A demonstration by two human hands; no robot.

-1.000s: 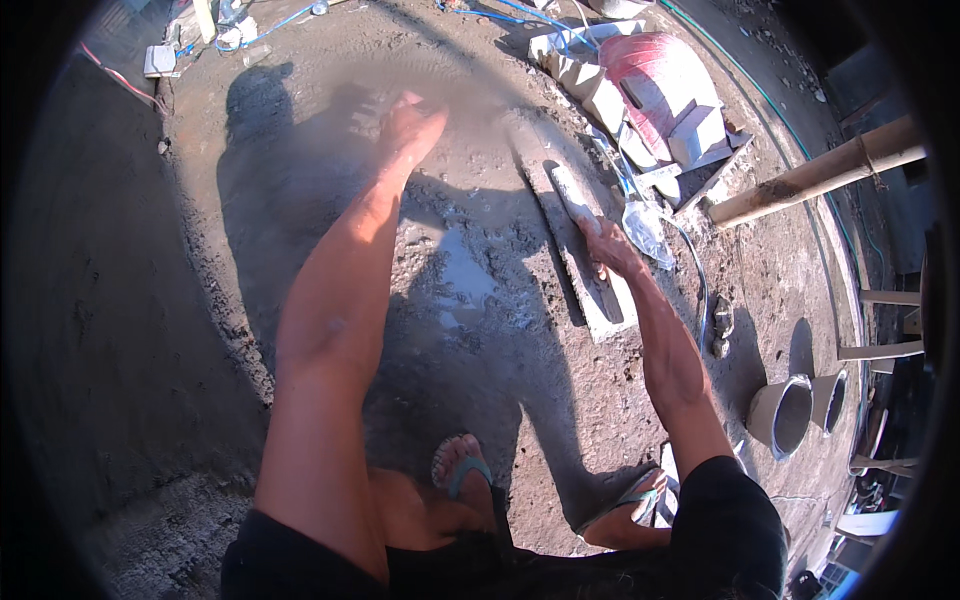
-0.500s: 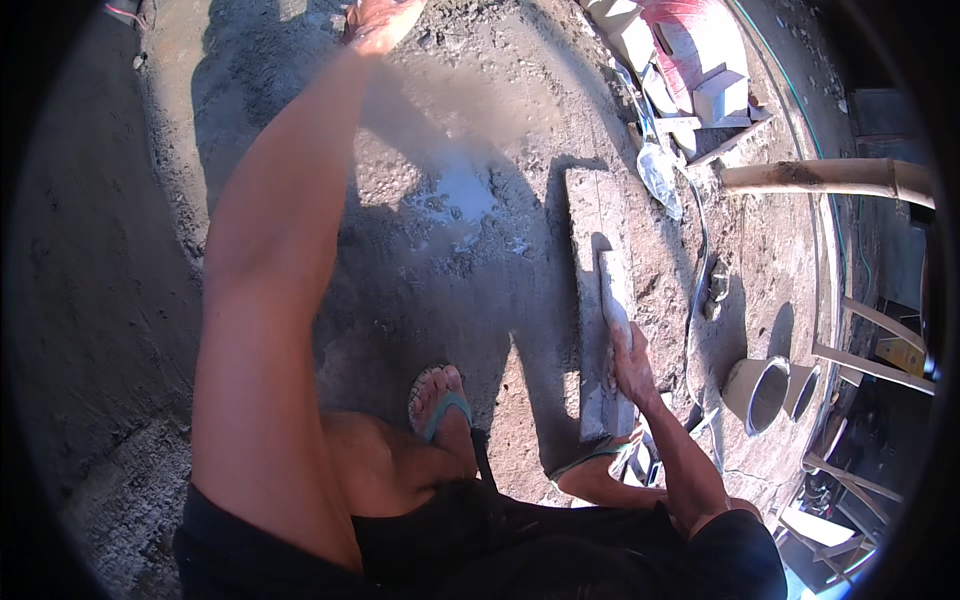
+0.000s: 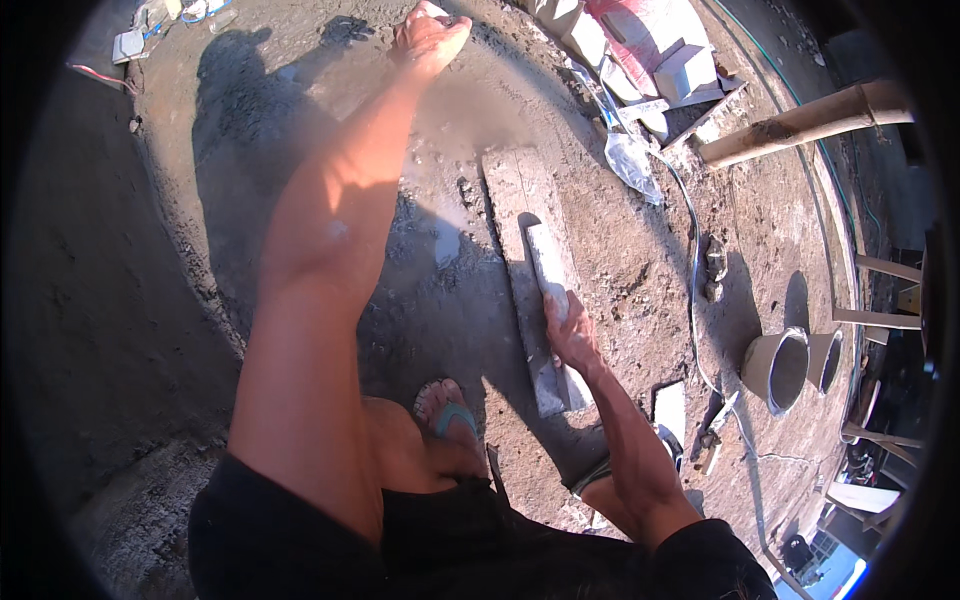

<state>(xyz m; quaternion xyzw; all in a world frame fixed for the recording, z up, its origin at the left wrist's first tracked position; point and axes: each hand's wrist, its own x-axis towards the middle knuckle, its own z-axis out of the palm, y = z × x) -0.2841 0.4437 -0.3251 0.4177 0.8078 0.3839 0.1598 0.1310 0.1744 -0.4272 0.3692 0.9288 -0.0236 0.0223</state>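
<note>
Fingers of the right hand point(image 3: 572, 332) wrap the pale handle point(image 3: 545, 258) of a long board float point(image 3: 516, 270), right of centre along damp grey mortar point(image 3: 435, 315). The step appears to be smoothing; another pass would call for a level float and steady grip. Beyond, toward the top, the left hand point(image 3: 432, 42) is outstretched, fingers mostly hidden; whether clenched or loose cannot be told.

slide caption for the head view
Right hand gripping the pale handle of a long board, left hand stretched out ahead

Long float point(image 3: 546, 262) — matt, rough.
</note>
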